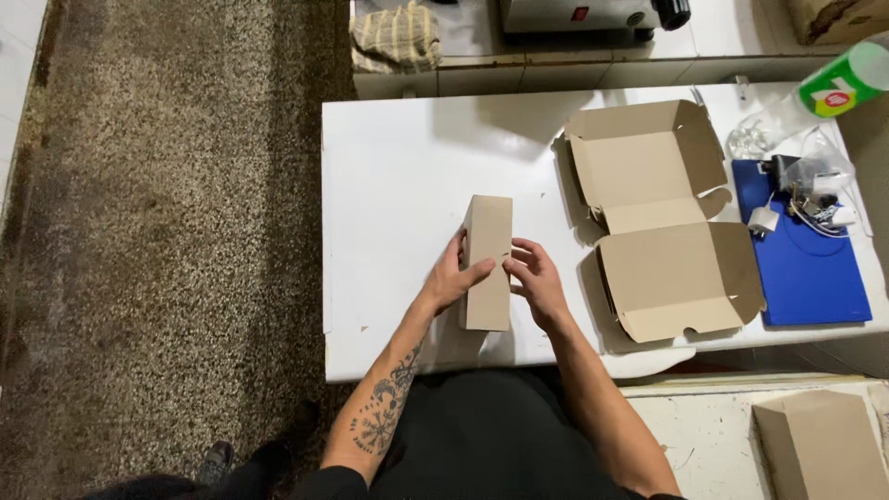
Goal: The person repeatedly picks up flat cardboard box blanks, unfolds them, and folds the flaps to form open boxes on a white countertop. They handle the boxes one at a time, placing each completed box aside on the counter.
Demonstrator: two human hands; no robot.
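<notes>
Both hands clasp the folded cardboard box (488, 263): left hand (452, 276) and right hand (532, 275) in a closed grip on its sides. It looks fully closed, while right of it on the tabletop (398, 167) 1 open box (659, 218) lies unfolded.

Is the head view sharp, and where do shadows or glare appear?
Head view: mostly sharp; the closed cardboard box between left hand and right hand is clear; soft shadows beside the open box; the white table is bright, without harsh glare.

**Boxes across the tabletop**

A closed box (488, 262) stands near the table's (398, 167) front edge, between both hands. To its right lies an open box (657, 218). A folder (806, 268) occupies the right edge, carrying a bagged charger (815, 194); a bottle (847, 83) sits at the far right corner.
</notes>
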